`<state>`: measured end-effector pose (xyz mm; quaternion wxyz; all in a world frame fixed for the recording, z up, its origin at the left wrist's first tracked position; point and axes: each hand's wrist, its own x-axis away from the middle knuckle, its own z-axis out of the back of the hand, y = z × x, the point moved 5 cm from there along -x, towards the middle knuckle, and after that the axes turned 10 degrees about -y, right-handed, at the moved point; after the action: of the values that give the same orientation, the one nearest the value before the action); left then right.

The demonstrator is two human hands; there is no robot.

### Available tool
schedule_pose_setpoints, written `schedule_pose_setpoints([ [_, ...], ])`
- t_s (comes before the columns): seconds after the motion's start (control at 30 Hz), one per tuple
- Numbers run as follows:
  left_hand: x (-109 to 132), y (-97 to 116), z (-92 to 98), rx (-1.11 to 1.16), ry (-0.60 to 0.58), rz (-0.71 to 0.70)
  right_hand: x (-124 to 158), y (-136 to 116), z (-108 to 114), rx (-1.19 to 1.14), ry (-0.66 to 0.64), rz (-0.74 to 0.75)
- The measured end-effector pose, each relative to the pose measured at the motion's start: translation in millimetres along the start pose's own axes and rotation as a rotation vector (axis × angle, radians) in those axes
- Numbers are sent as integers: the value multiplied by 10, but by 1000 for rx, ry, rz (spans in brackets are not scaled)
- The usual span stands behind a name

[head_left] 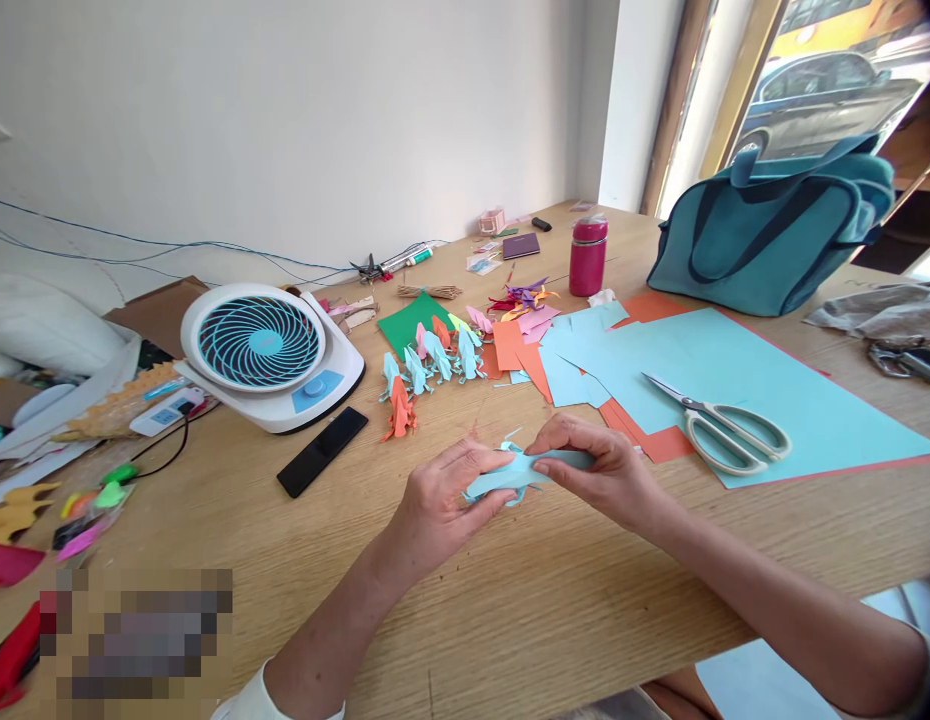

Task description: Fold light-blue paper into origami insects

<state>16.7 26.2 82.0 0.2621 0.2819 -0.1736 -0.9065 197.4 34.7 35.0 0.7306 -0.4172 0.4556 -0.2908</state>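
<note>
A light blue folded paper figure point(521, 474) with thin leg-like strips is held above the wooden table between both hands. My left hand point(456, 490) pinches its left end between thumb and fingers. On the other end, my right hand point(596, 465) grips the paper with thumb and index finger, which cover part of it. Just beyond the hands stand several finished-looking folded paper figures point(437, 358) in light blue, pink and orange. An orange one point(398, 410) is nearest to my left hand.
White-handled scissors point(724, 425) lie on a large light blue sheet point(802, 390) at right. A black phone point(322, 452) and a white fan point(274, 350) are at left. Farther back are a green sheet point(405, 322), a magenta bottle point(588, 258) and a teal bag point(765, 240).
</note>
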Motion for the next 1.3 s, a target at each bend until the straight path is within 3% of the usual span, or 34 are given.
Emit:
schedule_pose_setpoints([
  [0.2,1,-34,-20,26,34,52,7,-48,-8,129,-32,90],
  [0.43,4,-19,-36,53,-23,31,1,-87,-18,144,-48,100],
  [0.6,16,-59,-83,58,7,138,-13,9,30,-40,-79,-97],
  [0.77,38,-118,-143,74,110,274,-32,210,113,-297,73,-297],
  [0.87,69,-154,-195,102,131,323,-57,250,136,-282,109,-309],
  [1.1,116,-142,-280,1,92,278,-65,250,144,-146,49,-299],
  [1.3,87,-129,-272,135,39,363,-74,279,131,-170,36,-332],
])
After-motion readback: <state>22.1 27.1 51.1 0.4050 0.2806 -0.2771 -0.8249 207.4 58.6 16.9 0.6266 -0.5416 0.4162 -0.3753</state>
